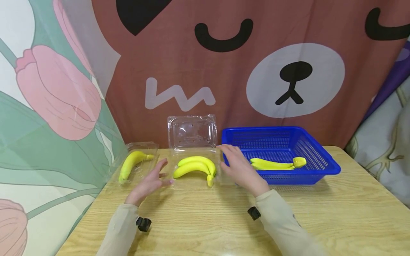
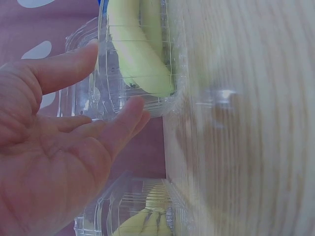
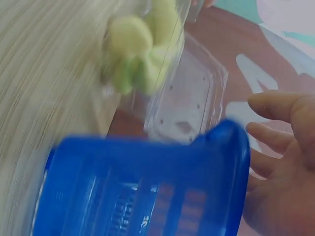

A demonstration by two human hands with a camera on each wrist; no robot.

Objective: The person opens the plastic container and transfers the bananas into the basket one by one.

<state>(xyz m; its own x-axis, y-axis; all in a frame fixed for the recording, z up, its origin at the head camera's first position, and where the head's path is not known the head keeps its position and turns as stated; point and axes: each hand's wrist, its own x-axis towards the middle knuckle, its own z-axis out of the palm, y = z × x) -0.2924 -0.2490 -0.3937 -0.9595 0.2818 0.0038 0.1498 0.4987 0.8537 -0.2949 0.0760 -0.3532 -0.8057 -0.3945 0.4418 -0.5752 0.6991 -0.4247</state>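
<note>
A clear plastic clamshell box [image 1: 192, 182] stands mid-table with its lid [image 1: 192, 132] raised upright behind it. Inside lies a bunch of yellow bananas [image 1: 194, 166], the stem end toward the front right. My left hand [image 1: 150, 185] is at the box's left side, fingers spread; in the left wrist view the thumb and fingertips are right at its wall. My right hand [image 1: 241, 169] reaches between the box's right side and the blue basket [image 1: 320, 173], its fingers extended and holding nothing. In the right wrist view the basket's corner covers part of the scene beside my hand [image 3: 283, 152].
Left of my left hand sits another clear box [image 1: 148, 146] with bananas [image 1: 131, 163] in it. More bananas [image 1: 273, 164] lie in the basket. A curtain with a bear's face [image 1: 179, 64] hangs behind the wooden table [image 1: 205, 220].
</note>
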